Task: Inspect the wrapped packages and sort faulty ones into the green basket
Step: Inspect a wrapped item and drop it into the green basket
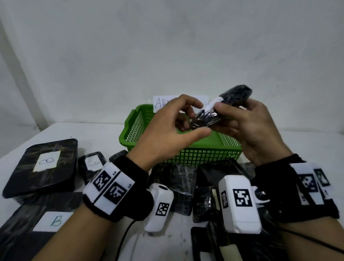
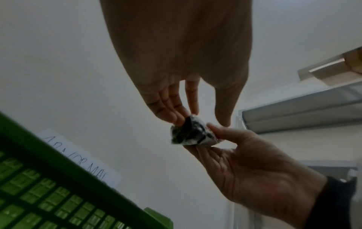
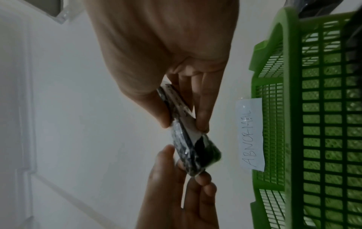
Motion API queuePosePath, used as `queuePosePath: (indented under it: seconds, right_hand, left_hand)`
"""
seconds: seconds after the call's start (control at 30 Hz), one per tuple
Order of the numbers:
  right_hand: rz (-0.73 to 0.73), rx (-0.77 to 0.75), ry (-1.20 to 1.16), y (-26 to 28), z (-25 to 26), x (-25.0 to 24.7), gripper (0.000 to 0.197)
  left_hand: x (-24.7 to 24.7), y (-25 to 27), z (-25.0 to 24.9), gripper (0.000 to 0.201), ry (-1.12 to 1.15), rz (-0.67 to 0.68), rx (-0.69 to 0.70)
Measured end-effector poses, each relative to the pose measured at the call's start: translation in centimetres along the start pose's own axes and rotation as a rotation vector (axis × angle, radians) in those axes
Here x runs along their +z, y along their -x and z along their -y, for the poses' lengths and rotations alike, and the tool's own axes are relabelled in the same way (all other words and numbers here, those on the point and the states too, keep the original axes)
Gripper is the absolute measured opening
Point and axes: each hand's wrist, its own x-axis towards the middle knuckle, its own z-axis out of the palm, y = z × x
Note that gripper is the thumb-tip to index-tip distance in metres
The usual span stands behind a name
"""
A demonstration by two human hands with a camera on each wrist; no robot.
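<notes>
left hand (image 1: 167, 128) raised, fingers curled, fingertips pinching | right hand (image 1: 251, 129) raised, grip closed, thumb over fingers

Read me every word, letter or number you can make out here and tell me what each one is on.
"ABNORMAL": paper sign on the wall behind the green basket.
"B": white label on the near-left black package.
"B", seen sideways: white label on the large flat package.
One handwritten character, unclear: label on the small package.
Held package's white label: no text readable.
Wristband markers: patterns; their small print is blurred.
</notes>
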Motion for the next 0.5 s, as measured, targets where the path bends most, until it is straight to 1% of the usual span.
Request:
queuePosePath:
  seconds: [0.07, 0.13, 0.23, 0.3, 0.33, 0.37, 0.4, 0.47, 0.5]
  right_hand:
    - [0.002, -0.032, 0.000, -0.1, 0.3, -0.2, 0.017]
    - [0.030, -0.035, -0.001, -0.2, 0.4, -0.4, 0.018]
    - [0.069, 0.007, -0.054, -0.2, 0.2, -0.2, 0.031]
    - [0.134, 0.039, -0.042, -0.1, -0.1, -0.1, 0.046]
    - [0.165, 0.051, -0.002, 0.0, -0.2, 0.0, 0.049]
    - [0.178, 0.057, 0.044, 0.1, -0.3, 0.2, 0.045]
    - [0.169, 0.052, 0.088, 0.1, -0.4, 0.3, 0.037]
    - [0.115, 0.022, 0.140, 0.2, -0.6, 0.5, 0.022]
    - [0.086, -0.002, 0.151, 0.2, -0.7, 0.5, 0.017]
  left_hand:
    - [-0.2, 0.0, 0.0, 0.030, 0.062, -0.037, -0.066]
    - [-0.3, -0.2, 0.3, 0.027, 0.051, -0.042, -0.125]
    - [-0.7, -0.2, 0.5, 0.026, 0.076, -0.019, -0.183]
    - [-0.9, -0.2, 0.4, 0.031, 0.069, -0.054, -0.183]
    - [-0.9, -0.1, 0.4, 0.034, 0.038, -0.068, -0.171]
    - [-0.9, -0.1, 0.3, 0.036, -0.001, -0.071, -0.161]
    - [-0.8, -0.1, 0.3, 0.037, -0.029, -0.064, -0.157]
    - [-0.7, -0.1, 0.3, 0.037, -0.031, -0.033, -0.158]
    - [-0.6, -0.1, 0.3, 0.034, -0.029, -0.021, -0.157]
